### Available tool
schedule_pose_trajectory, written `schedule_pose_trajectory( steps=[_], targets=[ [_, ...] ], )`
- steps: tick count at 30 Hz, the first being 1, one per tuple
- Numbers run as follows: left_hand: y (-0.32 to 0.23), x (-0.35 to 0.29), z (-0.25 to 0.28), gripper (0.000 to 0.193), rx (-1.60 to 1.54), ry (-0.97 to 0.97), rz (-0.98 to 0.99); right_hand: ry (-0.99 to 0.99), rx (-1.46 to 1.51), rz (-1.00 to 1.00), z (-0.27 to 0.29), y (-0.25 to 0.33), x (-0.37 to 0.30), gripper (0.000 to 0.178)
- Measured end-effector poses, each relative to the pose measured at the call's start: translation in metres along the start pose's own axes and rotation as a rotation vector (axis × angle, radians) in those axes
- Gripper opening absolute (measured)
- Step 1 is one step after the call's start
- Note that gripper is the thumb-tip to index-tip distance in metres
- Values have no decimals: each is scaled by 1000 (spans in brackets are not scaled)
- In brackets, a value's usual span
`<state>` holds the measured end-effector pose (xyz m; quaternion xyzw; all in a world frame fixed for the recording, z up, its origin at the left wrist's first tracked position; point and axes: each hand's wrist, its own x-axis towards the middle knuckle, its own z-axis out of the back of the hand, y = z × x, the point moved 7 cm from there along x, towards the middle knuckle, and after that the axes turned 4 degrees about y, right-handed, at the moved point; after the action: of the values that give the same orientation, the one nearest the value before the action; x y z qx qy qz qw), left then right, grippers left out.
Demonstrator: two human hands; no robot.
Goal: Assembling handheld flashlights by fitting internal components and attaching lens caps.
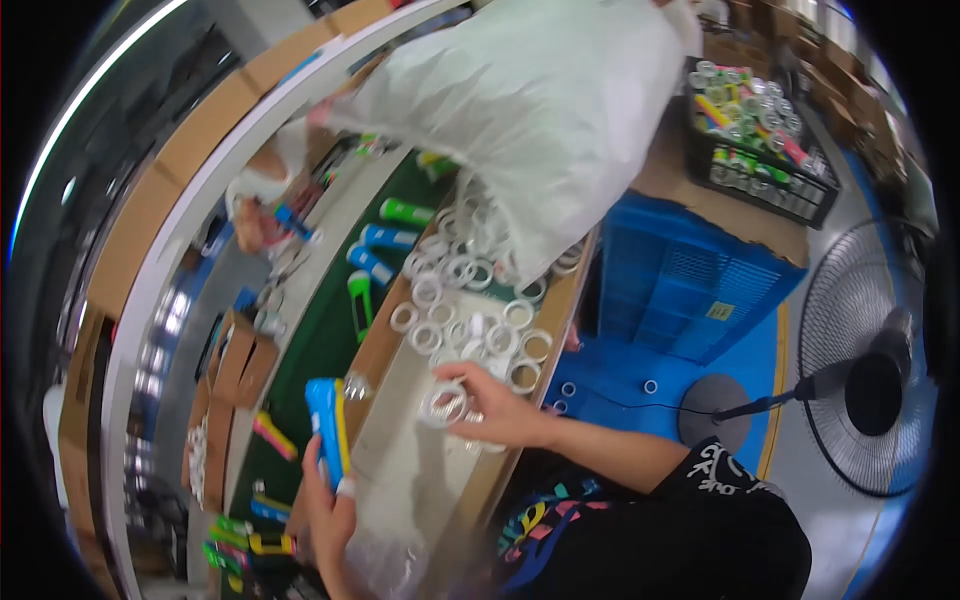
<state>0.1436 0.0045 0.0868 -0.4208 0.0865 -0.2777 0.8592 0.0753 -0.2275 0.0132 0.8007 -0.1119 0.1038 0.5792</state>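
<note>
Plastic bag (540, 110): large, translucent white, lying tipped at the far end of the tabletop (415, 490), its mouth spilling rings; soft and slack.
Blue crate (685, 290): on the floor just off the tabletop's right edge.
Conveyor (330, 330): dark green belt along the tabletop's left edge, carrying coloured torch bodies.
Torch body (328, 430): blue with a yellow strip, near the tabletop's near left edge; judged light, rigid, smooth; best gripped round the middle.
Left hand (335, 510): fingers wrapped round the torch body's lower end.
Right hand (490, 405): fingers pinched on a clear ring.
Clear ring (443, 405): mid-tabletop, beside the heap; judged very light, thin, slippery; take by the rim.
</note>
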Motion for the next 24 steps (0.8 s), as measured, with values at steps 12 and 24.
schedule_pose_trajectory(
  steps=[12,24],
  targets=[
    [102,-98,21,42,341,-319,192,116,-8,-55,-43,-5,20,66],
    [-45,-347,216,72,402,-1395,512,718,9,-231,-171,-80,24,63]
  ],
)
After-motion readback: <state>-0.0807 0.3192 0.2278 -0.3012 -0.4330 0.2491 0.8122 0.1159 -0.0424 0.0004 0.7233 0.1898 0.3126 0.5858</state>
